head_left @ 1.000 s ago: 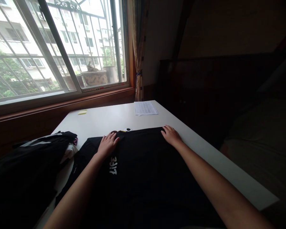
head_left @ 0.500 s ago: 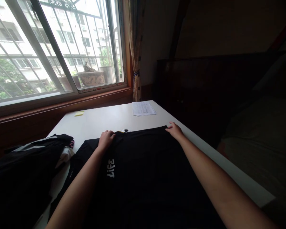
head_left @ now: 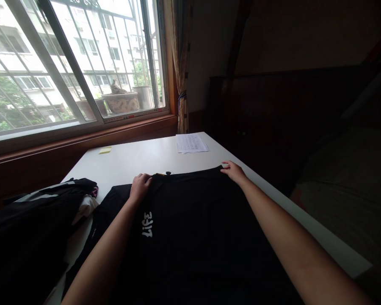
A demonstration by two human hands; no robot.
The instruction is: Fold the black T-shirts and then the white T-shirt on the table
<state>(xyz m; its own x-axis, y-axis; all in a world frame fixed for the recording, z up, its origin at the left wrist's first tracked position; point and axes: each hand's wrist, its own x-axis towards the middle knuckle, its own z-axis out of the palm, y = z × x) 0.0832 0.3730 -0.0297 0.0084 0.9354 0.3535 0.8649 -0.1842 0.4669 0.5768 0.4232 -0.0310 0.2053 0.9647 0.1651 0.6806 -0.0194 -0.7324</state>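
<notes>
Black T-shirt (head_left: 203, 220) lies flat on the worktop, held along its far edge

Thin, matte knit by the look of it, the cloth should handle light and limp, neither slippery nor fragile; the far edge and its corners seem the best hold. The right hand (head_left: 233, 171) has its grip pinched on the far right corner. The left hand (head_left: 140, 187) curls over the same edge, fingertips hidden, so I cannot tell whether its grip is clamped. Smooth white lettering (head_left: 147, 224) contrasts with the dull fabric. Worktop (head_left: 139, 159): smooth, pale, hard.
</notes>
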